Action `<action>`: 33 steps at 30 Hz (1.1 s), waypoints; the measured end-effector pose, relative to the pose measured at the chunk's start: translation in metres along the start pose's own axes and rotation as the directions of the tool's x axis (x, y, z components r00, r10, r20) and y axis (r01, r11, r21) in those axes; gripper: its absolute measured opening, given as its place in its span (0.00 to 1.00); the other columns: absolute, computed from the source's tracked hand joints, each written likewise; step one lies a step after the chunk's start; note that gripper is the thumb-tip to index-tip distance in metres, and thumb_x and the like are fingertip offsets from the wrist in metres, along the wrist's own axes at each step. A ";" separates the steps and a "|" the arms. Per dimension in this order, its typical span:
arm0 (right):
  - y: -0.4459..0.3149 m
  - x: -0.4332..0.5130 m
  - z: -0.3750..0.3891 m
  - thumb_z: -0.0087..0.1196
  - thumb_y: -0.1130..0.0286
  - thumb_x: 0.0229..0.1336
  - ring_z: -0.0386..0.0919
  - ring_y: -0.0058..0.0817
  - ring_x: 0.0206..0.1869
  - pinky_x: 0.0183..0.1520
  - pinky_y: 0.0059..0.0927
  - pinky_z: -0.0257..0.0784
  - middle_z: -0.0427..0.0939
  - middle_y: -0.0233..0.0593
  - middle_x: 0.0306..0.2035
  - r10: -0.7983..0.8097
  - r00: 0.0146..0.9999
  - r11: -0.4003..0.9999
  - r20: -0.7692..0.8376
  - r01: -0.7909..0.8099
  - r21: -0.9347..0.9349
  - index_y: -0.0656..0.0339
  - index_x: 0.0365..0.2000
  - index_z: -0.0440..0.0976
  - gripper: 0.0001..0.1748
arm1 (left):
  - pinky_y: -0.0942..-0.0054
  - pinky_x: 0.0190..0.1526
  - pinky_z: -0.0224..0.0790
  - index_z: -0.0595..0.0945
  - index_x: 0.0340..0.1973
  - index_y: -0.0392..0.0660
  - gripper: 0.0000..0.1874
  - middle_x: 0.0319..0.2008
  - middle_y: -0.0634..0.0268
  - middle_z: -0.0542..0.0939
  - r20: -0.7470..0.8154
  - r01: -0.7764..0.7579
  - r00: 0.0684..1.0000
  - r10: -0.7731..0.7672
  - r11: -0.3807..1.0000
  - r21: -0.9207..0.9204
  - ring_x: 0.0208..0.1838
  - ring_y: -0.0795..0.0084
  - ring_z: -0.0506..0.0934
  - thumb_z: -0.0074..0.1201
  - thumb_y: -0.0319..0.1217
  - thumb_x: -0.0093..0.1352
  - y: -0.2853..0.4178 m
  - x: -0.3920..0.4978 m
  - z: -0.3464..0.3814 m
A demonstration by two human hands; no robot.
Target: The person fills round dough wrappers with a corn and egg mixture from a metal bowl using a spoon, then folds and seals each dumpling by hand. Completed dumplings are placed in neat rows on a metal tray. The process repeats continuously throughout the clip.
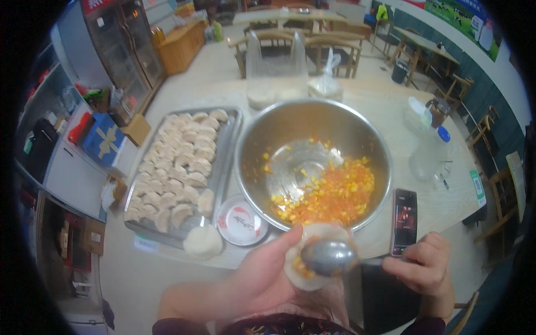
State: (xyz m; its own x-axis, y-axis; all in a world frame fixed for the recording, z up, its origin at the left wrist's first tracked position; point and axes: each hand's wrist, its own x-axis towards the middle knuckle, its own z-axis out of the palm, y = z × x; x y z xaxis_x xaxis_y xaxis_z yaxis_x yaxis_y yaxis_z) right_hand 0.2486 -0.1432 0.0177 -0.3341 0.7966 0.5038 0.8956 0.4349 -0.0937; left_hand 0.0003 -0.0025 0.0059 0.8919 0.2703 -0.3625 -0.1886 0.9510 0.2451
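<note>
On my left hand point(264, 268) lies a round dumpling wrapper point(307, 282), cupped between thumb and fingers. Orange and yellow filling point(302, 268) sits on it. My right hand point(423, 259) grips the handle of a metal spoon point(328, 256), whose bowl presses back-side up over the filling. Just beyond is a large stainless steel basin point(314, 109) with a corn and shredded orange filling point(339, 190) heaped at its near right side. To the left, a metal tray point(228, 167) carries rows of folded dumplings point(180, 159). A stack of wrappers point(203, 243) rests at the tray's near corner.
A small white plate with red decoration point(242, 222) stands between tray and basin. Right of the basin lies a smartphone point(405, 220) with its screen lit. Plastic bags point(276, 71) stand behind the basin, and a clear jug with blue cap point(427, 159) is at the right.
</note>
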 end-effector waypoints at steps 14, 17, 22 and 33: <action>0.043 0.027 -0.011 0.66 0.77 0.36 0.71 0.26 0.24 0.23 0.30 0.66 0.70 0.27 0.21 -0.027 0.970 0.984 -0.240 -0.018 -0.180 0.44 0.41 0.85 0.25 | 0.49 0.72 0.53 0.59 0.68 0.37 0.29 0.69 0.46 0.63 0.034 -0.328 0.944 0.328 0.922 0.203 0.71 0.50 0.62 0.31 0.45 0.80 0.052 0.043 0.007; 0.053 0.021 -0.014 0.66 0.77 0.36 0.72 0.27 0.25 0.24 0.30 0.66 0.69 0.27 0.21 0.031 0.962 0.986 -0.272 -0.075 -0.152 0.44 0.40 0.85 0.25 | 0.49 0.72 0.53 0.60 0.68 0.36 0.29 0.68 0.46 0.63 0.023 -0.339 0.940 0.341 0.919 0.201 0.71 0.51 0.62 0.31 0.45 0.80 0.061 0.051 0.000; 0.056 0.034 -0.004 0.66 0.78 0.37 0.72 0.27 0.26 0.26 0.29 0.68 0.70 0.28 0.23 -0.017 0.975 0.991 -0.222 -0.013 -0.135 0.43 0.43 0.83 0.27 | 0.51 0.73 0.52 0.59 0.67 0.34 0.27 0.68 0.46 0.61 0.039 -0.299 0.953 0.299 0.920 0.255 0.71 0.52 0.61 0.30 0.42 0.80 0.062 0.061 0.002; 0.067 0.032 -0.001 0.64 0.67 0.45 0.75 0.31 0.42 0.44 0.36 0.70 0.76 0.33 0.35 0.069 0.995 0.962 0.079 -0.045 -0.268 0.48 0.39 0.83 0.16 | 0.53 0.70 0.58 0.65 0.64 0.35 0.24 0.65 0.48 0.67 -0.014 -0.284 0.950 0.311 0.885 0.369 0.69 0.55 0.66 0.37 0.39 0.79 0.063 0.074 0.013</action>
State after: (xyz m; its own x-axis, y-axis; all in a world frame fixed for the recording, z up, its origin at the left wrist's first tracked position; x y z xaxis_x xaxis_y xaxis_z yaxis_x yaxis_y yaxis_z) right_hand 0.2979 -0.0894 0.0288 -0.2939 0.8552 0.4269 0.9557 0.2699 0.1174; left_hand 0.0595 0.0754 0.0060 0.7833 0.5548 -0.2806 -0.2689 0.7093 0.6516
